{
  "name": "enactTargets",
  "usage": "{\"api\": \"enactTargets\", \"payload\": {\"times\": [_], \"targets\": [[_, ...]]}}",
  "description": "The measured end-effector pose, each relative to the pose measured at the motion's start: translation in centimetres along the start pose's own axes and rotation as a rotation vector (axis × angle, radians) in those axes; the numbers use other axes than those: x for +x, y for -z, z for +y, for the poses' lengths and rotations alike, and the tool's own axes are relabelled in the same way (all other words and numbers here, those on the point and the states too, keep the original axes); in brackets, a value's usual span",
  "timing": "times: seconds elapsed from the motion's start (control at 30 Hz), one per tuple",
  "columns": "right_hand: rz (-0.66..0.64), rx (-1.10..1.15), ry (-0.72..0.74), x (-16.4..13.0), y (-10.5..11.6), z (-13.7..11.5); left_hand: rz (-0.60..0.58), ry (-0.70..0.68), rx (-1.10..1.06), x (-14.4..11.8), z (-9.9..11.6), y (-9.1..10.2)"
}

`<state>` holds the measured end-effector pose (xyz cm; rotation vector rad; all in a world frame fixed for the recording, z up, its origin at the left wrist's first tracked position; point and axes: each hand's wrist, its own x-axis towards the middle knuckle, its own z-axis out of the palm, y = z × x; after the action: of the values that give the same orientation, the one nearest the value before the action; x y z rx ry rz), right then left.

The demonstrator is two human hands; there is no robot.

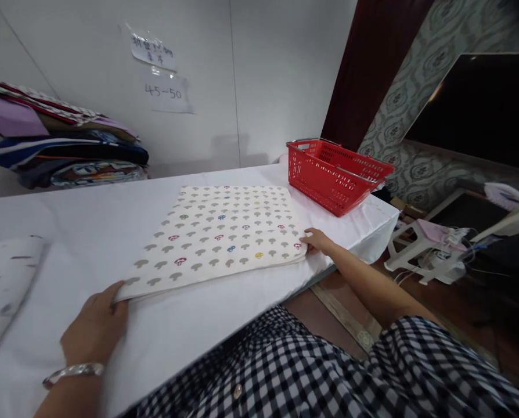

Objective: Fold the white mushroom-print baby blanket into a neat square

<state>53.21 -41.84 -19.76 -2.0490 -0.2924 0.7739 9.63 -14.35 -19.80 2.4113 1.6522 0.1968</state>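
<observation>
A folded square cloth (224, 232) lies flat on a table (89, 232) covered in smooth white fabric. The cloth is cream, soft-looking, and printed with rows of small grey mushroom shapes, a few in pink, blue and yellow. The left hand (94, 328) grips the cloth's near left corner, fingers curled under the edge and thumb on top; a silver bangle (73, 371) circles the wrist. The right hand (315, 239) rests on the near right corner, fingers closed on the edge. A black-and-white checked shirt (312, 377) fills the bottom of the view. Just beyond the cloth's far right corner stands a red plastic basket (335, 173) with latticed walls and metal handles. Against the wall at far left sits a stack of folded fabrics (59, 142) in mixed colours. Another pale printed cloth (2, 284) lies blurred at the left edge. Two paper notes (159, 72) are taped to the wall.
</observation>
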Motion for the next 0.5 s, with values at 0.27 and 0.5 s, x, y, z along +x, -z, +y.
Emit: {"api": "enactTargets", "payload": {"times": [0.27, 0.5], "targets": [[0.036, -0.284, 0.026, -0.6, -0.3, 1.7, -0.035, 0.016, -0.011, 0.0, 0.3, 0.8], [0.315, -0.747, 0.560, -2.3, -1.2, 2.5, -0.004, 0.039, 0.007, 0.4, -0.7, 0.8]]}}
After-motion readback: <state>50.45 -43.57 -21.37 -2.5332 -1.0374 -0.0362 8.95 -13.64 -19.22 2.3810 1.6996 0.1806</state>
